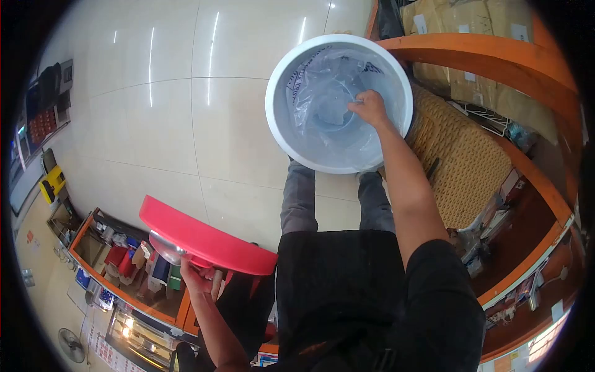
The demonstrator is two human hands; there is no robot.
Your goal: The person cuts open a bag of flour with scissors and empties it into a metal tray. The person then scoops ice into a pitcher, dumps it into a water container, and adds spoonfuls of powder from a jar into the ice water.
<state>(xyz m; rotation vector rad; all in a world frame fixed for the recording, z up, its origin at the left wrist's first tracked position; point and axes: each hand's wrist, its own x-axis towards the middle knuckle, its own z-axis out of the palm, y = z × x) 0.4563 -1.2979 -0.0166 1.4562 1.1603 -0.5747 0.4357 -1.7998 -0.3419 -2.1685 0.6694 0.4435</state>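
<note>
A large white round tub [277, 133] stands in front of my legs, with clear printed plastic [299, 90] inside it. My right hand [370, 108] reaches into the tub with its fingers closed on the clear plastic. At the lower left, my left hand [199, 279] grips the underside of a red tray-like item [207, 235], which is tilted and held away from the tub. A shiny silver rounded thing [166, 248] shows beneath the red item, next to my left fingers.
To the right stand a woven brown basket [465, 158] and orange-edged shelving [471, 46] with wrapped packages [483, 80]. An orange-framed display case [133, 297] with small goods is at the lower left. A fan [71, 345] is at the bottom left.
</note>
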